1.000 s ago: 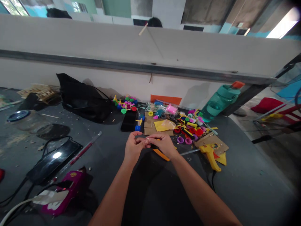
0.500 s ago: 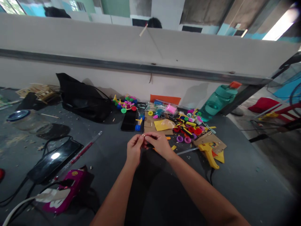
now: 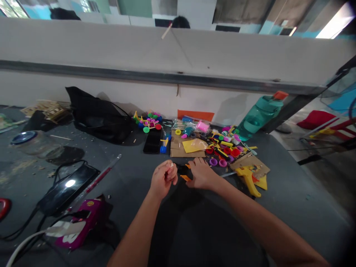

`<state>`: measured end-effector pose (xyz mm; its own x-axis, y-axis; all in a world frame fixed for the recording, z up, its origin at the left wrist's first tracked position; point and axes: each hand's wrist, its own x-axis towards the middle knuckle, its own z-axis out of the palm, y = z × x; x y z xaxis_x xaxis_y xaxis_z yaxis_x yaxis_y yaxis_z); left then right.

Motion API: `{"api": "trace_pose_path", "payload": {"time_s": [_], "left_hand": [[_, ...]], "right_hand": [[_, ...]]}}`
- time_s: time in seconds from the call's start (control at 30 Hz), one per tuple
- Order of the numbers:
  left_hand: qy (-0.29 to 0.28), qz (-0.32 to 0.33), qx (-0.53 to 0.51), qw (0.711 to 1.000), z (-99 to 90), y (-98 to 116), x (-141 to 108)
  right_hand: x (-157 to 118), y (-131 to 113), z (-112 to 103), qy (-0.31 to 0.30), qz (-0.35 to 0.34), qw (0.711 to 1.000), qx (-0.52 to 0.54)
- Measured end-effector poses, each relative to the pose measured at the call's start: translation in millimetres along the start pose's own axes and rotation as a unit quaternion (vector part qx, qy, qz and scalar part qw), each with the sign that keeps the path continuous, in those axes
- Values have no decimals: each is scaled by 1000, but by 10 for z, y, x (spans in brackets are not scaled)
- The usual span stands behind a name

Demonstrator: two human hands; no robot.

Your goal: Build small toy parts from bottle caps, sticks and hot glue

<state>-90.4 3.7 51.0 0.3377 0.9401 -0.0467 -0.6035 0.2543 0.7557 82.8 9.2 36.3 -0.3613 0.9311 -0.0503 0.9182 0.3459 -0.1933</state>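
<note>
My left hand (image 3: 163,180) is closed, pinching a small pale piece (image 3: 171,165) between thumb and fingertip; its exact kind is too small to tell. Just to the right, my right hand (image 3: 202,173) curls over a pliers-like tool (image 3: 184,177) with orange and black parts, lying low over the dark table. Much of that tool is hidden under the fingers. Beyond the hands lies a cardboard piece (image 3: 178,151) with a yellow sheet (image 3: 193,146) on it. A small blue-and-yellow wheeled toy part (image 3: 164,145) rests beside a black phone (image 3: 152,142).
Colourful plastic rings and parts (image 3: 222,148) are heaped at the back right, near a yellow glue gun (image 3: 247,178) and a green bottle (image 3: 260,115). On the left are a black bag (image 3: 100,118), a jar (image 3: 33,144), and a purple power strip (image 3: 83,226) with cables.
Both hands were together at the small pale piece. My right hand has since moved right and down onto the orange-and-black tool, while the left keeps the piece.
</note>
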Motion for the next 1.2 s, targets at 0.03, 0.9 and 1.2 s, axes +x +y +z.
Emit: {"api": "trace_pose_path", "payload": {"time_s": [0.03, 0.9, 1.2], "left_hand": [[-12, -7, -1, 1000, -2, 6, -6], [-47, -141, -88, 985, -29, -55, -74], [-28, -143, -117, 982, -26, -49, -47]], "right_hand": [[1, -6, -20, 4, 2, 1000, 6], [-452, -329, -332, 125, -47, 964, 230], [-386, -309, -281, 141, -42, 974, 174]]}}
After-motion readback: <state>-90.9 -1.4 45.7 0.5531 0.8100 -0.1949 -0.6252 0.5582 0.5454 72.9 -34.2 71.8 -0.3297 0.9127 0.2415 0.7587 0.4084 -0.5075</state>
